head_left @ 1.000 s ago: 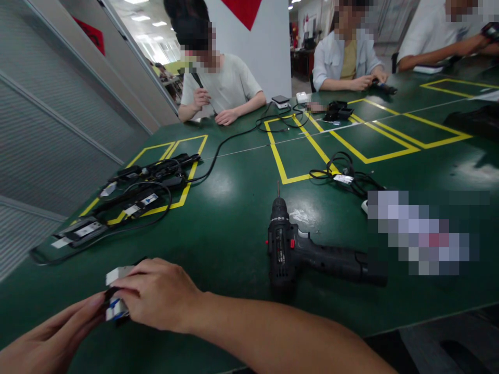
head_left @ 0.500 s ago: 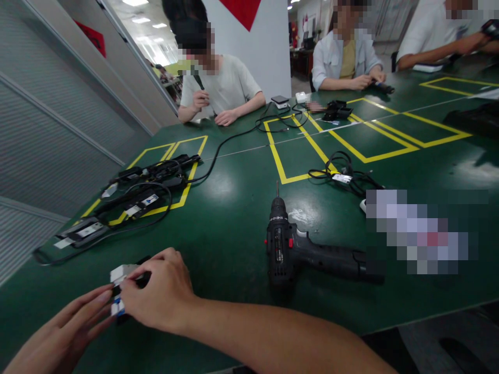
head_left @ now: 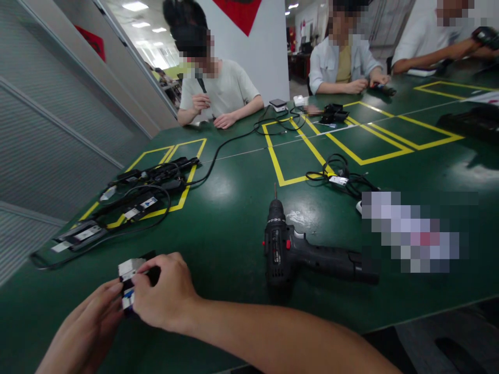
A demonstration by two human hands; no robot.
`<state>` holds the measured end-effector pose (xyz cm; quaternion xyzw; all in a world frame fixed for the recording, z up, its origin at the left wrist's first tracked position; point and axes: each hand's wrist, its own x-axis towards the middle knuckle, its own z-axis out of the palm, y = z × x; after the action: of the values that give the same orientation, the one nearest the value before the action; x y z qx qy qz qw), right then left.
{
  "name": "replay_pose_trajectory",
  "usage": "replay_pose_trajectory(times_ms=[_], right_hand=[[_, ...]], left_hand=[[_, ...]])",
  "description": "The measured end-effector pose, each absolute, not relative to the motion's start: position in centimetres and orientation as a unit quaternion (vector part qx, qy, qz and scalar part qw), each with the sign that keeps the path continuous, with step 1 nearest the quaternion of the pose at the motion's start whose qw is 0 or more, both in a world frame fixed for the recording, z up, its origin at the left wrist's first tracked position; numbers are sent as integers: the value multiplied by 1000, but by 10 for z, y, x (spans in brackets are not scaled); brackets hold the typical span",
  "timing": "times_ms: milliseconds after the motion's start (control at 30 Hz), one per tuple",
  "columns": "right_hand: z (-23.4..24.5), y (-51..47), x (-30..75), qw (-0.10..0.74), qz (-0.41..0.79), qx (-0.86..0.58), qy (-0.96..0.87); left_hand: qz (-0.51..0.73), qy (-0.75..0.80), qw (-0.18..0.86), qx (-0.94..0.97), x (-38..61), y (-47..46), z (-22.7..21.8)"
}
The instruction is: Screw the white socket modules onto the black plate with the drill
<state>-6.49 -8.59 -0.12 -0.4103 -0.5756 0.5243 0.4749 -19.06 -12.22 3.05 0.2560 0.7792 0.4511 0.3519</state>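
At the lower left of the table, my two hands are around a small black-and-white block [head_left: 130,267] with a blue-and-white label low on its side. My right hand [head_left: 167,291] is closed over its right side, thumb and fingers pinching it from above. My left hand [head_left: 93,311] presses its fingers against the left side. Much of the block is hidden by my fingers, so its exact kind does not show. Right of my hands, a black cordless drill [head_left: 288,254] lies on its side, its bit pointing away from me.
Black devices with cables [head_left: 144,187] lie at the left within yellow tape. A bundled cable [head_left: 339,179] and a blurred pale object [head_left: 409,228] are at the right. Three people sit across the green table [head_left: 226,223]; one [head_left: 220,88] holds a dark stick-like object.
My left hand's fingers have drawn closer together against the block. The view has shifted slightly, and my hands and the block appear a little further right. The drill still lies on the table.
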Motion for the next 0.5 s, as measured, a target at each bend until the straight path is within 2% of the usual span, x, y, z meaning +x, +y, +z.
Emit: replay_pose_trajectory(times_ms=[100,233,500], right_hand=[[0,-85,-60,496,513,-397,-578],[2,-86,-56,511,493,-391,-585],[-3,-85,-50,501,433,-389,-640]], left_hand=[[474,727,409,283,-193,-119,26],[507,715,370,308,-188,-114,30],[499,701,413,299,-181,-108,29]])
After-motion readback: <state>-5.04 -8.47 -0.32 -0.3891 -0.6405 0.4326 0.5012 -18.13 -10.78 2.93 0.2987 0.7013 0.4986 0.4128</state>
